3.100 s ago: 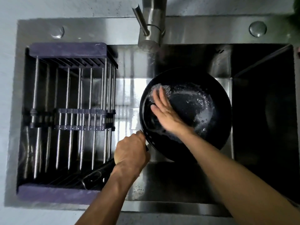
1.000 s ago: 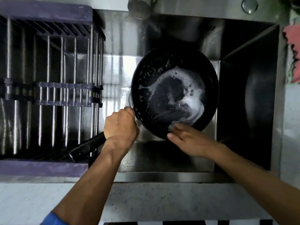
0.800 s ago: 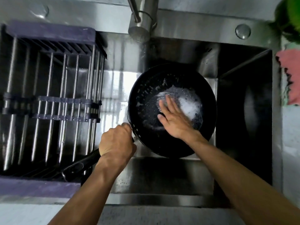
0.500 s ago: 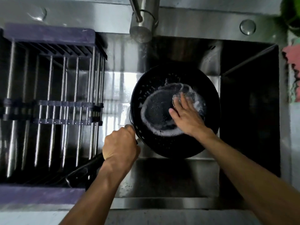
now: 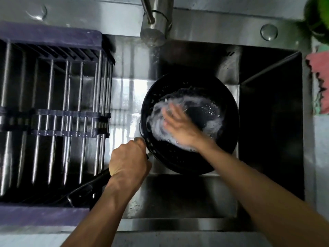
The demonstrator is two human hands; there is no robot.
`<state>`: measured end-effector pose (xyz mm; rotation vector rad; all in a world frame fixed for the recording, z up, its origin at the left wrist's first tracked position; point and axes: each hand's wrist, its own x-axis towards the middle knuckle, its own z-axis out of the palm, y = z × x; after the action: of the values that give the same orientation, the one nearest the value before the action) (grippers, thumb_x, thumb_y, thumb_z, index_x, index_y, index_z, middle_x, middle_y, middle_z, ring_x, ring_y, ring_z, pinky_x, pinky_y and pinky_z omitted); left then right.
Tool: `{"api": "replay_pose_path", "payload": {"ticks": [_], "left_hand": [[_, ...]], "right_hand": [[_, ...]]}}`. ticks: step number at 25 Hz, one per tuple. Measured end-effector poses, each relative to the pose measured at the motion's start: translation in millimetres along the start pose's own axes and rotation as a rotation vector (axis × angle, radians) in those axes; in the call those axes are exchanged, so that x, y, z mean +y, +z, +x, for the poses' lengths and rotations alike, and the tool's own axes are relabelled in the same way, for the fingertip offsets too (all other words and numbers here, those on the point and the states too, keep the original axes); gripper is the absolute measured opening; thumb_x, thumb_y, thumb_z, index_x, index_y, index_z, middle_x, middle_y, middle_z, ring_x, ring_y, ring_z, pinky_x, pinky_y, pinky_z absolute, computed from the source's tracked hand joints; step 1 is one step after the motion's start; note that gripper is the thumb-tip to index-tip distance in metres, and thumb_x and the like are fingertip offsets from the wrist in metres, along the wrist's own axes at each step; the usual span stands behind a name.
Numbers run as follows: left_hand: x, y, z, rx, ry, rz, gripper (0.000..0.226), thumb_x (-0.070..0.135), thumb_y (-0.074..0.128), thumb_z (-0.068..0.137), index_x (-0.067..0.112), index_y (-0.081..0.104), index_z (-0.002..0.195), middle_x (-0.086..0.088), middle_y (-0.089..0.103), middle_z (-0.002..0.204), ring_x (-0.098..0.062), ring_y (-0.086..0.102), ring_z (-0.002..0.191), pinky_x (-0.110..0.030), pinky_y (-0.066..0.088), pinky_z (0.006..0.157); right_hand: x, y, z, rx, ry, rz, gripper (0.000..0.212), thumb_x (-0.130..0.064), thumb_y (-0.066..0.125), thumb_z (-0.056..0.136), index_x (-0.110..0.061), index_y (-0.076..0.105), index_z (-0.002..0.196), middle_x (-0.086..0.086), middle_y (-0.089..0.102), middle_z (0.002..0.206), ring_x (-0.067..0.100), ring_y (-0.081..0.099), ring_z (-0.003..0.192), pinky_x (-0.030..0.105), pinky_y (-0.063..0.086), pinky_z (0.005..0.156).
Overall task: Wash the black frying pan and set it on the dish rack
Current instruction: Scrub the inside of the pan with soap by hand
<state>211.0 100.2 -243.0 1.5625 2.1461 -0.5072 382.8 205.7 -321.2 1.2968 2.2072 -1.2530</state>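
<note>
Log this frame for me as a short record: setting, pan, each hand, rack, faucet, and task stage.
setting: stainless steel sink, seen from above
pan: black frying pan held over the basin, foamy water inside
left hand: closed around the pan handle next to the pan body
right hand: open, palm down inside the pan, blurred, in the foam
rack: dish rack across the left part of the sink, no dishes on it
faucet: above the pan; faint water stream under it
stage: washing; pan not yet on the rack
</note>
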Motion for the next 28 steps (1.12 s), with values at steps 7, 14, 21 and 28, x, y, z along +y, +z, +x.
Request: {"api": "replay_pose_path", "payload": {"ticks": [7, 14, 21, 28], "left_hand": [[3, 0, 2, -0.014, -0.011, 0.014, 0.031, 0.028, 0.066, 0.073, 0.018, 0.054, 0.099, -0.002, 0.066, 0.091, -0.026, 0.065, 0.086, -0.029, 0.033, 0.059], [3, 2, 3, 0.014, 0.009, 0.014, 0.026, 0.024, 0.063, 0.074, 0.018, 0.054, 0.098, -0.002, 0.065, 0.087, -0.025, 0.065, 0.081, -0.029, 0.033, 0.057], [2, 0, 2, 0.023, 0.002, 0.001, 0.028, 0.032, 0.064, 0.074, 0.019, 0.053, 0.096, -0.001, 0.064, 0.083, -0.024, 0.064, 0.075, -0.029, 0.033, 0.055], [2, 1, 2, 0.023, -0.003, 0.013, 0.023, 0.030, 0.063, 0.075, 0.020, 0.052, 0.093, 0.002, 0.063, 0.077, -0.022, 0.063, 0.069, -0.029, 0.031, 0.052]], "right_hand": [[-7, 18, -2, 0.000, -0.018, 0.074, 0.058, -0.046, 0.025, 0.108, -0.030, 0.007, 0.161, -0.009, -0.019, 0.165, 0.016, -0.025, 0.150, 0.033, -0.016, 0.120], [-2, 14, -6, 0.016, -0.017, 0.039, 0.060, -0.047, 0.028, 0.108, -0.031, 0.006, 0.162, -0.007, -0.020, 0.166, 0.016, -0.022, 0.152, 0.037, -0.012, 0.122], [-18, 19, 18, 0.127, -0.124, 0.120, 0.062, -0.036, 0.033, 0.109, -0.027, 0.000, 0.161, -0.013, -0.028, 0.159, 0.006, -0.029, 0.144, 0.032, -0.015, 0.122], [27, -11, 44, 0.256, -0.067, -0.390, 0.068, -0.055, 0.016, 0.103, -0.026, -0.015, 0.156, 0.002, -0.021, 0.166, 0.022, -0.018, 0.153, 0.044, -0.005, 0.125]]}}
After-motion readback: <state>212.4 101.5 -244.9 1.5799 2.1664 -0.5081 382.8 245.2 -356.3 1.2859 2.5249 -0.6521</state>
